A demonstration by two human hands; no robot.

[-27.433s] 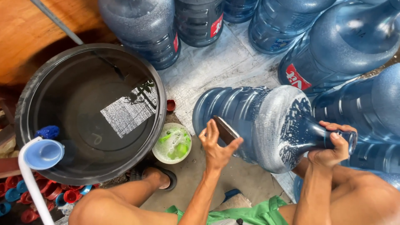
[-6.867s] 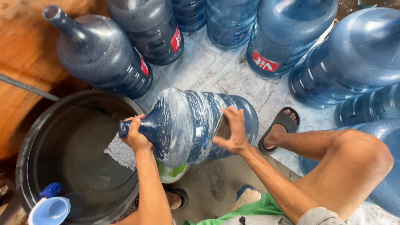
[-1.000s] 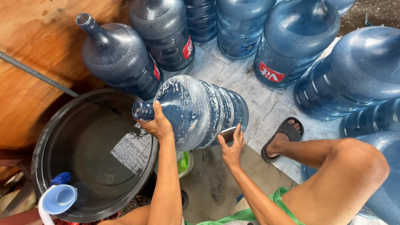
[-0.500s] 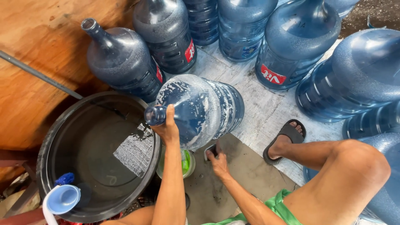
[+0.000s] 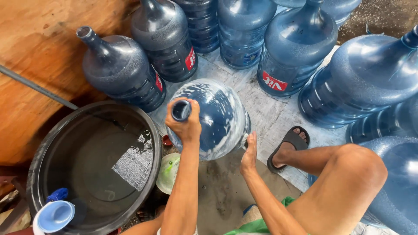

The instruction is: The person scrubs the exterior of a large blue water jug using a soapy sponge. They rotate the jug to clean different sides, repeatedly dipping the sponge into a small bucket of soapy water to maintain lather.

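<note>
My left hand (image 5: 186, 124) is closed around the neck of the soapy jug (image 5: 213, 117), and my right hand (image 5: 250, 150) lies open and flat against its lower side, a sponge (image 5: 245, 140) just showing at the fingertips. I hold the jug tilted, mouth toward me. Just left of the jug sits a black tub (image 5: 93, 167) of water, with a small green-and-white bowl (image 5: 169, 173) between them below the jug. Behind and right of the jug stand other blue jugs (image 5: 300, 52). My sandalled foot (image 5: 288, 148) rests right of the jug.
</note>
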